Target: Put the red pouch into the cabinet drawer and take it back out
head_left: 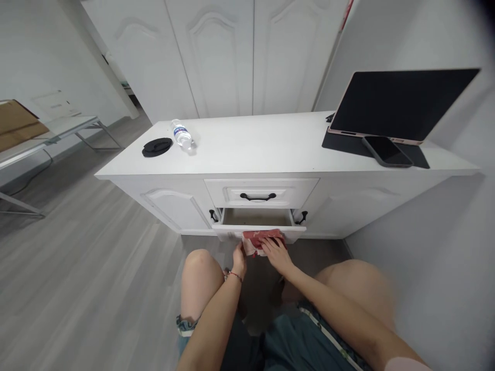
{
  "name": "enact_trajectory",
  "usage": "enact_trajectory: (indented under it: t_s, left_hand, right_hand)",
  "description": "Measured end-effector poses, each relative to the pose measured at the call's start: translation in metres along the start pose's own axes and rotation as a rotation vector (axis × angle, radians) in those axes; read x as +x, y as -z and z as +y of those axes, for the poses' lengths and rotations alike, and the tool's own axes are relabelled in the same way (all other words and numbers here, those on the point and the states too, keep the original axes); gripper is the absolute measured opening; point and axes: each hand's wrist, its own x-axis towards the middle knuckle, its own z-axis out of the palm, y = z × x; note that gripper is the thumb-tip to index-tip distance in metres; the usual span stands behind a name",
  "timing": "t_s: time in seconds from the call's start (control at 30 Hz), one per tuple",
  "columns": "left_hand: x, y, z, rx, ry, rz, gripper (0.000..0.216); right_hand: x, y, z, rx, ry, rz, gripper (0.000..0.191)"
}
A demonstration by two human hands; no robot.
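Two hands, one cloth. Our L hand [240,260] has fingers closed on the left edge of the folded red-and-pale cloth [253,237]; our R hand [277,255] lies across its top, fingers spread, thumb hidden, so we can't tell if it's clamping. The cloth is at the near side of the pulled-out drawer [226,227], against its front panel, not inside.

We'd judge it v. light & soft, prob. floppy, w/ nothing to break & not esp. slippery; held by one corner, it'd likely sag & unfold. Best hold, we think: opp. side edges, all layers pinched tog., plus a palm under the middle.

Further out: black handle [258,197] directly above the drawer; higher up, the white counter [247,149], w/ bottle [181,134] & flat black item [157,147] to the drawer's upper left, phone [386,151] & dark-screened device [402,103] to its upper right.
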Motion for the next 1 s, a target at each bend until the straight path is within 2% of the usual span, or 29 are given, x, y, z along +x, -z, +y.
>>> enact_trajectory:
  t_s: [0.1, 0.17, 0.3, 0.43, 0.53, 0.63, 0.7, 0.87, 1.0]
  left_hand:
    - [-0.003, -0.013, 0.001, -0.076, 0.131, -0.07, 0.011]
    - [-0.003, -0.018, 0.003, -0.092, 0.167, -0.079, 0.011]
    - [-0.001, -0.023, 0.002, -0.105, 0.176, -0.053, 0.01]
    - [0.002, -0.026, -0.002, -0.119, 0.161, -0.016, 0.014]
    - [0.002, -0.029, -0.005, -0.125, 0.141, 0.009, 0.018]
    - [0.002, -0.031, -0.007, -0.13, 0.117, 0.026, 0.022]
    - [0.002, -0.032, -0.008, -0.131, 0.104, 0.024, 0.023]
    - [0.0, -0.028, -0.009, -0.124, 0.092, -0.011, 0.02]
    - [0.0, -0.022, -0.009, -0.115, 0.095, -0.041, 0.016]
  right_hand:
    - [-0.011, 0.003, 0.015, -0.014, -0.064, 0.013, 0.044]
    - [-0.018, 0.005, 0.023, -0.023, -0.108, 0.033, 0.043]
    - [-0.031, 0.008, 0.033, -0.071, -0.222, 0.067, 0.041]
    - [-0.039, 0.008, 0.033, -0.097, -0.42, 0.076, 0.039]
    - [-0.04, -0.002, 0.032, -0.056, -0.6, 0.1, 0.039]
    - [-0.037, -0.019, 0.032, 0.107, -0.832, 0.14, 0.041]
    - [-0.032, -0.03, 0.031, 0.245, -0.923, 0.177, 0.043]
    - [-0.011, -0.053, 0.024, 0.878, -1.187, 0.467, 0.04]
    - [0.007, -0.07, 0.019, 1.089, -1.248, 0.53, 0.031]
